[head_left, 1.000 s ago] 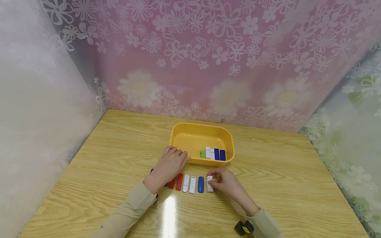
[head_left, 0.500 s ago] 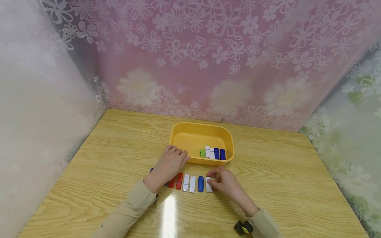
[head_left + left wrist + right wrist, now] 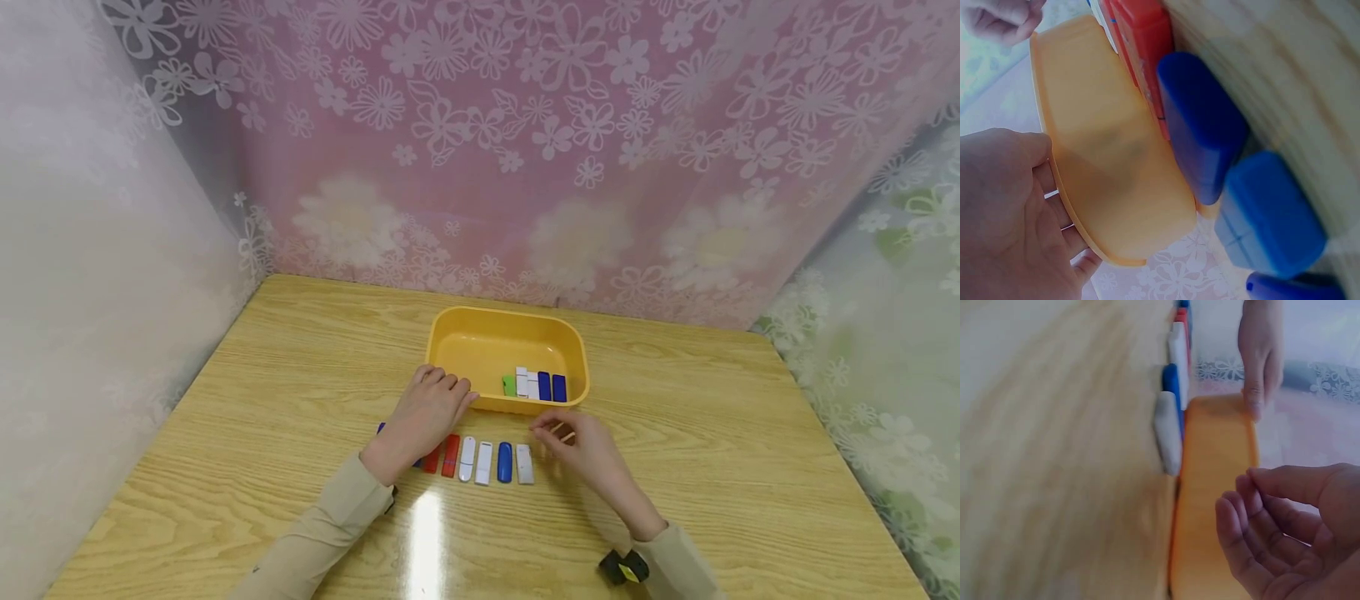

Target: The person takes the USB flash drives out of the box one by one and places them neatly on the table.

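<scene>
yellow tub point(image 3: 480, 350): sits on the wood-look table point(image 3: 750, 450), long side facing the person
left hand point(image 3: 426, 412): hanging onto the tub's near rim toward its left end, thumb outside, fingers hooked over inside
right hand point(image 3: 588, 450): just off the tub's near right corner, gripping nothing that i can see, fingers loosely bent, thumb tip right by a fingertip
white end stick point(image 3: 524, 464): lying on the tub's near side, toward its right end, last in the row, nobody touching it
blue stick point(image 3: 505, 462): next one in, also in front of the tub
pair of white sticks point(image 3: 483, 463): in front of the tub, a bit left of its middle
red sticks point(image 3: 450, 456): two, in front of the tub's left end
far-end blue sticks point(image 3: 1200, 128): at least three, past the tub's left end, mostly hidden from above by the left arm
tub contents: green stick point(image 3: 509, 386), two whites, two dark blues, side by side near its near right corner
pink curtain point(image 3: 450, 192): flowery, beyond the tub's far side
</scene>
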